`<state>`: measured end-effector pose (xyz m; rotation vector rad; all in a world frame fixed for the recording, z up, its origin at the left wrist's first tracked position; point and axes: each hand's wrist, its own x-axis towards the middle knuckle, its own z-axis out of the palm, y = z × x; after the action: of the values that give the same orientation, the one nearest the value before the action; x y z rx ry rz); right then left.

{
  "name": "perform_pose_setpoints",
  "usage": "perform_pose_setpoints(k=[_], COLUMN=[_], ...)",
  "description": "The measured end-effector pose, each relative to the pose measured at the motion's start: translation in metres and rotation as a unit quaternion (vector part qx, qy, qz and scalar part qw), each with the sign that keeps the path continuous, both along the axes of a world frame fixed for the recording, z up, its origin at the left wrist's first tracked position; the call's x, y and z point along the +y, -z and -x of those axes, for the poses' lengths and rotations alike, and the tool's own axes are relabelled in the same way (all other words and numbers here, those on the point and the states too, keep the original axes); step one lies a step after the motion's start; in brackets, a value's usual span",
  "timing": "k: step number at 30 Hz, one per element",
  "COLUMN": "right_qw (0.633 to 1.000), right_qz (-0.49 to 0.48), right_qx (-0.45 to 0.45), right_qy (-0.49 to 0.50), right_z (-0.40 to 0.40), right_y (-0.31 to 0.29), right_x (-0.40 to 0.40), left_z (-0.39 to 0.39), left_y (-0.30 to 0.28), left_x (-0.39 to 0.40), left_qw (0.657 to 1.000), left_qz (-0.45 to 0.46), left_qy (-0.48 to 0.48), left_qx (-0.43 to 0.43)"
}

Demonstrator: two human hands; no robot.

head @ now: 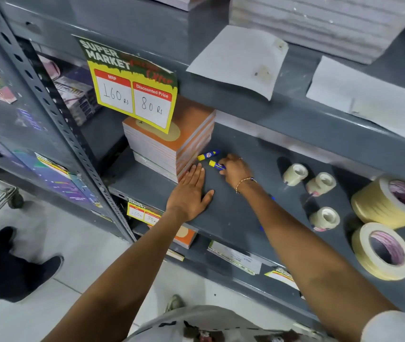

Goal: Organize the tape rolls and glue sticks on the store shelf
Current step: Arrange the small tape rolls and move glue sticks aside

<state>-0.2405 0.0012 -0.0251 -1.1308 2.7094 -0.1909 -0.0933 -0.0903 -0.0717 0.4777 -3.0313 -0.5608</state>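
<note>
Head view: looks down on a grey metal shelf (pixel 240 218) from above the person's two bare arms.
Right hand (pixel 234 167): reached far onto the shelf, fingers curled down over the blue end of a glue stick (pixel 216 165); it appears pinched at the fingertips, though the grip itself is partly hidden under the knuckles.
Held stick's axis: runs roughly left to right and tilts slightly, its yellow cap pointing left, away from the hand and toward the stack of notebooks (pixel 171 141).
Second glue stick (pixel 208 154): lies loose on the shelf just behind the held one, nearly parallel, yellow cap also to the left, its cap end just beside the notebook stack.
Left hand (pixel 191 191): flat and fully spread, palm down on the shelf, holding nothing; its fingertips are at the foot of the stack, just left of the two sticks.
Nearer hand: the right, already on one stick and nearest the other.
Key relation: the two sticks lie side by side, near but apart, so the likely step is setting the held one level with its neighbour, caps in line.
Small tape rolls (pixel 321 183): three, lying well apart to the right.
Large tape rolls (pixel 383 250): two, at the shelf's far right, untouched.
Risk: a round stick may roll on the flat metal once let go.
</note>
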Motion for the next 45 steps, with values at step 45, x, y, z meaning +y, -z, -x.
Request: perform_pose_setpoints(k=[45], right_qw=[0.735], right_qz=[0.177], right_qx=[0.026], right_qy=[0.655], right_z=[-0.029], right_y=[-0.045], right_x=[0.404], left_z=[0.055], left_y=[0.006], left_x=[0.082], left_qw=[0.998], left_qz=[0.03], left_qy=[0.054], left_qx=[0.024])
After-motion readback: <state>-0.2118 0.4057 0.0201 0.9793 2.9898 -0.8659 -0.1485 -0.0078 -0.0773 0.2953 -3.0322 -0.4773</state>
